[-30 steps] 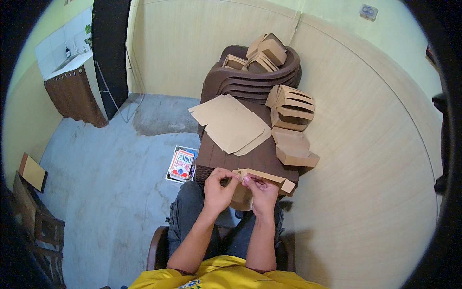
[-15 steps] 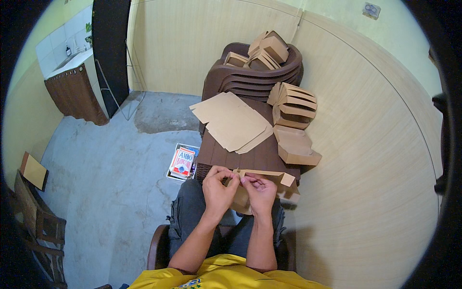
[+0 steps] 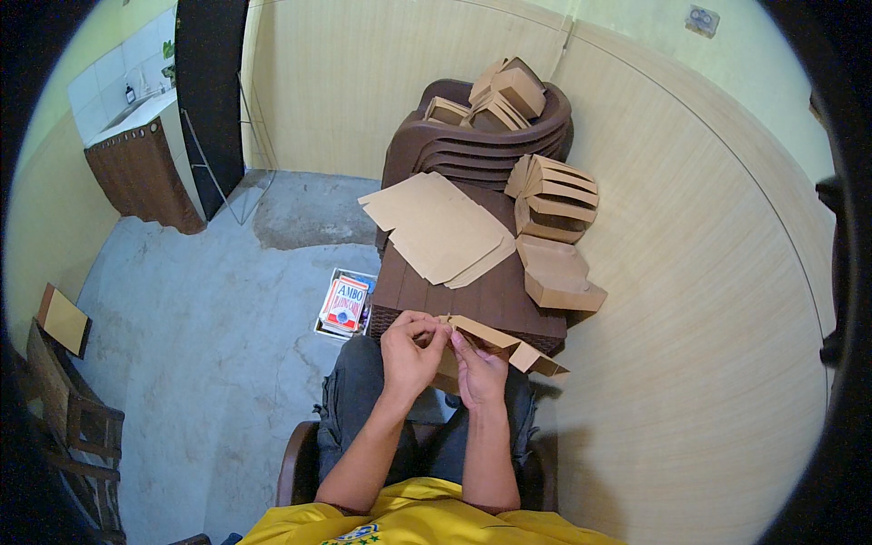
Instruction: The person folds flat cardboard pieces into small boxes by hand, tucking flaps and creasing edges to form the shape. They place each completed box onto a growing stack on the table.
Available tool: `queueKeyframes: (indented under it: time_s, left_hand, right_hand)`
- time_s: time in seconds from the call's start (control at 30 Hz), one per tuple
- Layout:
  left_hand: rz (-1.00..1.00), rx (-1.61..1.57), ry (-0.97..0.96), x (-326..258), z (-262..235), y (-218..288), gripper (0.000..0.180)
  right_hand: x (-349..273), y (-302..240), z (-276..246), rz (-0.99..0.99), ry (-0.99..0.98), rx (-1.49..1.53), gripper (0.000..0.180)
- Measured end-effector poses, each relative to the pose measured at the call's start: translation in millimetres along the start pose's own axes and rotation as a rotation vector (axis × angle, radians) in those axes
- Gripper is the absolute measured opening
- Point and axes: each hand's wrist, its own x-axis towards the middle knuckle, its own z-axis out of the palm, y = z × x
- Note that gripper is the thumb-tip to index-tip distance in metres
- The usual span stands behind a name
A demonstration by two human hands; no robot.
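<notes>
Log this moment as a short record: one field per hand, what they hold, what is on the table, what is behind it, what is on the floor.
left hand: pinching one end of the cardboard piece
right hand: gripping the same piece from below
cardboard piece: partly folded, held over the lap
table: dark brown; flat cardboard sheets on the left part, folded boxes stacked on the right part
behind table: stacked brown chairs with more folded boxes on top
floor: red and white packet beside the table
</notes>
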Motion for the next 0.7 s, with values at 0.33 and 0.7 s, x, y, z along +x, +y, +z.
queueKeyframes:
  time_s: [0.33,0.7]
  left_hand:
    - [0.35,0.126,-0.094,-5.6,-6.4,7.2,0.027]
    - [0.328,0.219,-0.127,-0.3,-7.3,-8.0,0.032]
  right_hand:
    - [8.8,4.6,-6.8,-0.049,0.002,0.031,0.038]
    - [5.4,6.9,7.2,-0.325,0.055,-0.356,0.023]
